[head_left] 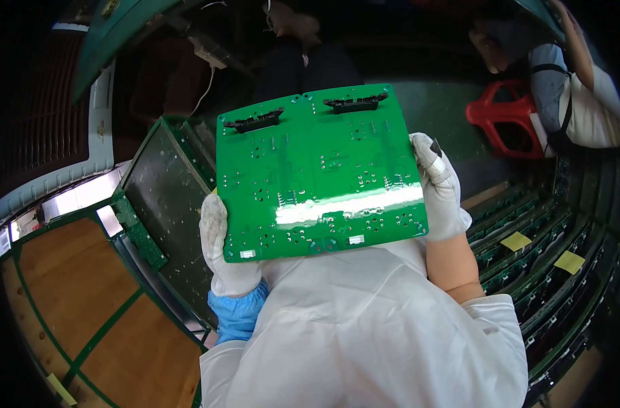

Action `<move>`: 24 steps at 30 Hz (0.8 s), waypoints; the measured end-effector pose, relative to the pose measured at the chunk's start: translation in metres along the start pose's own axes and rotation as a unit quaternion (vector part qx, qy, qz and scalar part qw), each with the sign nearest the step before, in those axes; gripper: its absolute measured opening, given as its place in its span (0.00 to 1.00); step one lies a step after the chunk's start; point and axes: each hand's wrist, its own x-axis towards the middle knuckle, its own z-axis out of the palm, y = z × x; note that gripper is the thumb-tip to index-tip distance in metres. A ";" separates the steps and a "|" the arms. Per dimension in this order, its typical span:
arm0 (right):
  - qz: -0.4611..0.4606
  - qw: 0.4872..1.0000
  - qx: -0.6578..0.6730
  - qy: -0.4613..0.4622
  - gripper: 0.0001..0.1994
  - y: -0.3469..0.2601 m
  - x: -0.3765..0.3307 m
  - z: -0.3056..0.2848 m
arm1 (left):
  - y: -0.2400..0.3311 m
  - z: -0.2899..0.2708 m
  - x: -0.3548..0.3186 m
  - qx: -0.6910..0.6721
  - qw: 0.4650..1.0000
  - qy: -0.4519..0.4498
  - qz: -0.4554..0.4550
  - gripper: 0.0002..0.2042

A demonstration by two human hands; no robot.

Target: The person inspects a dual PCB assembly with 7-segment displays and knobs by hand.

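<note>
Dim workroom, its corners lost in the black fisheye rim. Rack at right [541, 272], one, cut off by the rim, holding many green-edged boards on edge; full count hard to make out. Counter at lower left [78, 285], one, brown wood crossed by green strips, partly out of view. Co-worker at upper right [599, 109], one, cut off by the rim. Circuit board [323, 156], one, green, held tilted before the person's white-clad torso, a white glare band hiding part of its lower face. Stool [507, 119], one, red, beside the co-worker. Hands, two, white-gloved: left hand [216, 231] at the board's left edge, blue sleeve at the wrist; right hand [440, 180] at the right edge, forearm bare. Both grasp the board between them, thumbs at the near face; the other fingers are largely hidden behind it. Connectors [355, 103], two, black, along the board's far edge. Yellow notes [516, 241], two, on the rack. White sockets [356, 239], two, near the board's near edge. Dark sliver [436, 147], one, at the right thumb, kind unclear.
</note>
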 end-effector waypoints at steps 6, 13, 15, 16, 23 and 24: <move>-0.002 0.998 -0.064 0.024 0.10 0.003 -0.003 0.000 | 0.004 0.012 -0.005 -0.213 0.975 0.067 -0.009 0.08; 0.009 0.999 -0.041 0.014 0.10 0.003 -0.002 0.007 | -0.013 0.015 -0.013 -0.264 0.960 0.089 -0.041 0.13; 0.016 0.998 -0.044 0.031 0.10 0.007 0.001 0.002 | -0.007 0.015 -0.011 -0.352 0.930 0.077 -0.070 0.13; 0.023 0.998 -0.045 0.042 0.10 0.009 0.002 0.001 | -0.005 0.015 -0.011 -0.435 0.892 0.069 -0.096 0.13; 0.036 0.998 -0.038 0.038 0.09 0.008 0.005 -0.002 | -0.021 0.006 -0.003 0.086 0.988 0.001 0.129 0.14; 0.036 0.998 -0.038 0.039 0.09 0.008 0.006 -0.001 | -0.023 0.006 -0.002 0.126 0.980 0.000 0.151 0.14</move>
